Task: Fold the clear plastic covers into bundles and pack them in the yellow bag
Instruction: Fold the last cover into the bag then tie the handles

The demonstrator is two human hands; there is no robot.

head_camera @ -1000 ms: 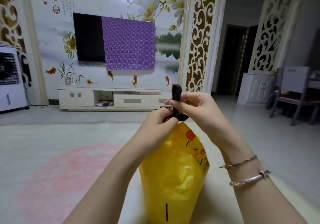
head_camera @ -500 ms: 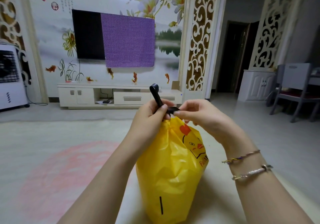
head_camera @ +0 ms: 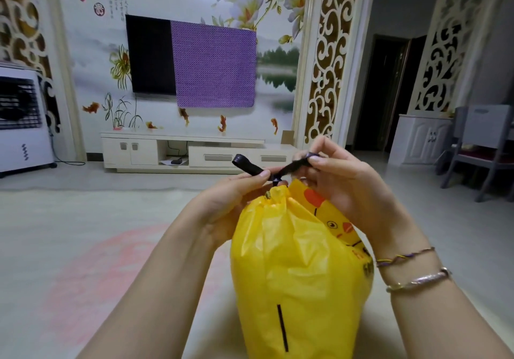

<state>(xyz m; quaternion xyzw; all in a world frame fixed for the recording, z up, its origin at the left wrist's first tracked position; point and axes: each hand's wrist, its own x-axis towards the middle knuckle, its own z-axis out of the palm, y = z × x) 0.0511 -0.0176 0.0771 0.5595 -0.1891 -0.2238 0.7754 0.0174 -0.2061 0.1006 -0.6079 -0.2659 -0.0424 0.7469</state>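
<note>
Yellow bag (head_camera: 300,269) stood upright below both hands, its neck gathered tight. Left hand (head_camera: 230,205) curled around the neck, thumb and fingers pinching one end of the black drawstring (head_camera: 278,171). Right hand (head_camera: 342,189) pinched the other end just above the bag's top, fingers bent. Two bracelets (head_camera: 411,271) circled the right wrist.

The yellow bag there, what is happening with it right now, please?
A person is tying the yellow bag closed. Its mouth is gathered tight at the top, and a black drawstring comes out of it. The left hand pinches one strand near the knot, and the right hand pulls the other strand out to the side. The bag looks full and stands on the pale floor. No clear plastic covers are visible outside the bag.
</note>
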